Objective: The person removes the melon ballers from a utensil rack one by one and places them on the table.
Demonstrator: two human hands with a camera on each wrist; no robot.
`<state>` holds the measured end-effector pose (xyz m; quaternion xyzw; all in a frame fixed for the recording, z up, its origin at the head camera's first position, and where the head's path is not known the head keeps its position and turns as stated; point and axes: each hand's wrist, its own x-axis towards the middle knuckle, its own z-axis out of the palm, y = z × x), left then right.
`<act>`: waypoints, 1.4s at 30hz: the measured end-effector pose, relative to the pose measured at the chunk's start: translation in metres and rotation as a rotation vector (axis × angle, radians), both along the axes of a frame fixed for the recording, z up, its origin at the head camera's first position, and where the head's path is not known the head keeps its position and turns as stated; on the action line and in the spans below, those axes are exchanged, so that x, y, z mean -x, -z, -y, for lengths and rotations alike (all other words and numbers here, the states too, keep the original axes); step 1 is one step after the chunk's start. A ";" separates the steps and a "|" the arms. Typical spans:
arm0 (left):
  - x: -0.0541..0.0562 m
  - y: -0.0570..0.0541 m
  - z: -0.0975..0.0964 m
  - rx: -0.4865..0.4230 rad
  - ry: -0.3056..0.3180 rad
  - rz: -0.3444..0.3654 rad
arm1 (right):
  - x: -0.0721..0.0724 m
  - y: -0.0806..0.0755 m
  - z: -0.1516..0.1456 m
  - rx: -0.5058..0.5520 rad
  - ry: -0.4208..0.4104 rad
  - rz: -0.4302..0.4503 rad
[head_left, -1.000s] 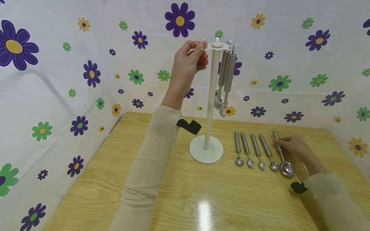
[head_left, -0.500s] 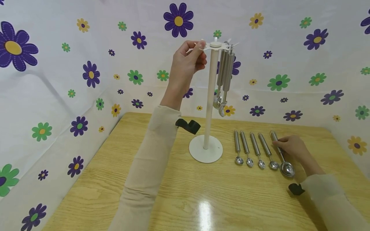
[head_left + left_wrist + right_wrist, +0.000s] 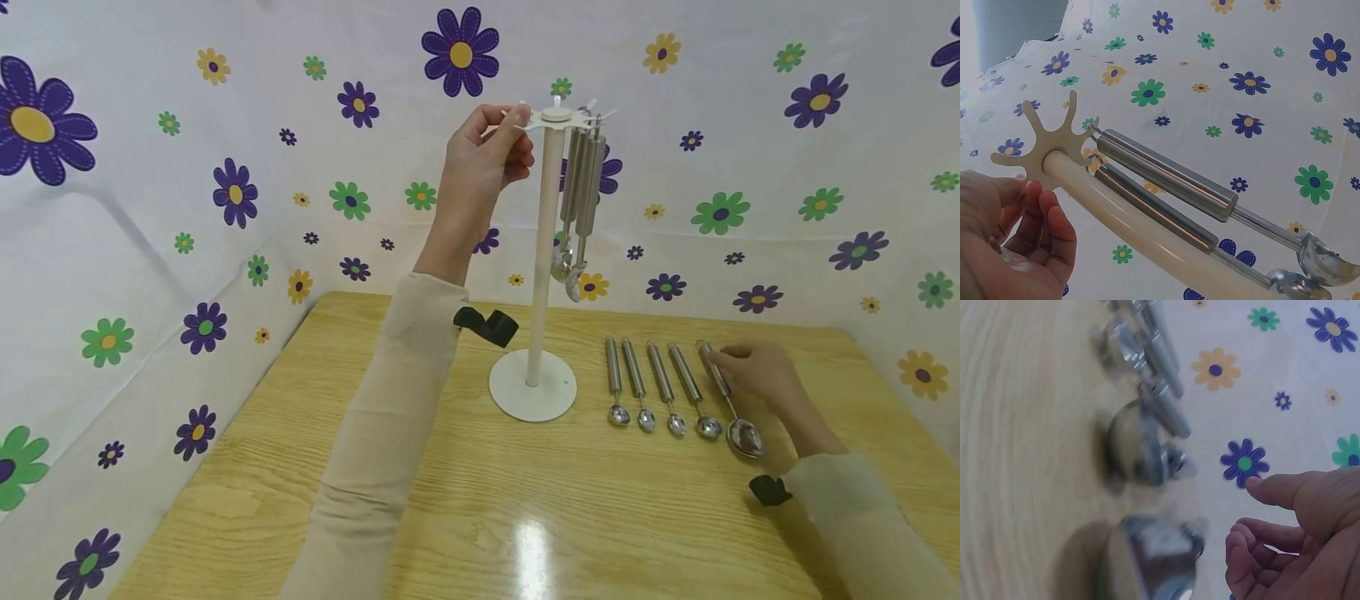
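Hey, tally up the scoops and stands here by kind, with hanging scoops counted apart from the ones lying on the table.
Hanging scoops in view: 2
Lying scoops on the table: 5
White stand: 1
Total: 8

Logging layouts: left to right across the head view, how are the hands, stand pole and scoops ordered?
Left hand, stand pole, hanging scoops, four smaller scoops on the table, larger scoop, right hand.
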<state>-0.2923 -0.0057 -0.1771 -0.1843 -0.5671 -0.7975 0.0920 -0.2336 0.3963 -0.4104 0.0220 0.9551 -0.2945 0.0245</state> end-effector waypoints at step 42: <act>-0.002 0.000 0.001 0.002 0.000 -0.016 | 0.025 -0.191 0.192 0.775 -0.219 -0.584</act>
